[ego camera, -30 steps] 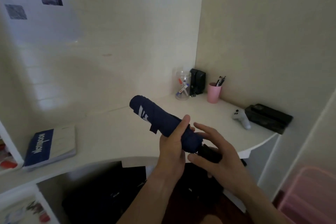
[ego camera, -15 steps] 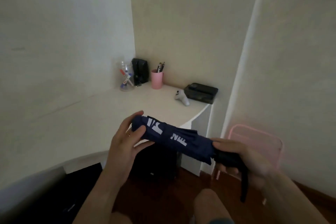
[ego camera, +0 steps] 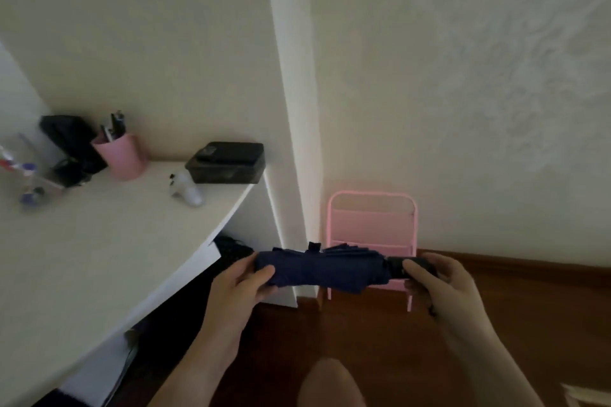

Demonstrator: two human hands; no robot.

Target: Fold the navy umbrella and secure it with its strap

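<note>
Navy umbrella [ego camera: 322,269] collapsed and rolled up, held level in mid-air in front of the body, off to the right of the white desk [ego camera: 99,241] and above the wooden floor [ego camera: 496,291]. Left hand [ego camera: 236,287] wrapped around the canopy's tip end, thumb on top, fingers curled underneath. Right hand [ego camera: 444,287] closed around the black handle [ego camera: 398,266], thumb pressed along its top. Little strap tab [ego camera: 314,246] poking up from the middle of the bundle; can't tell from here whether it's fastened. Canopy folds bunched and a bit flared near the handle end.

Behind the umbrella, pink folding chair [ego camera: 373,225] leaning flat against the wall. On the desk, well away from the hands: pink pen cup [ego camera: 124,157], black box [ego camera: 228,163] at the far corner, white controller [ego camera: 185,190] just beside it, clear jar [ego camera: 23,172] at the left edge, pretty blurry. Bare knee [ego camera: 330,383] at the bottom of the shot.
</note>
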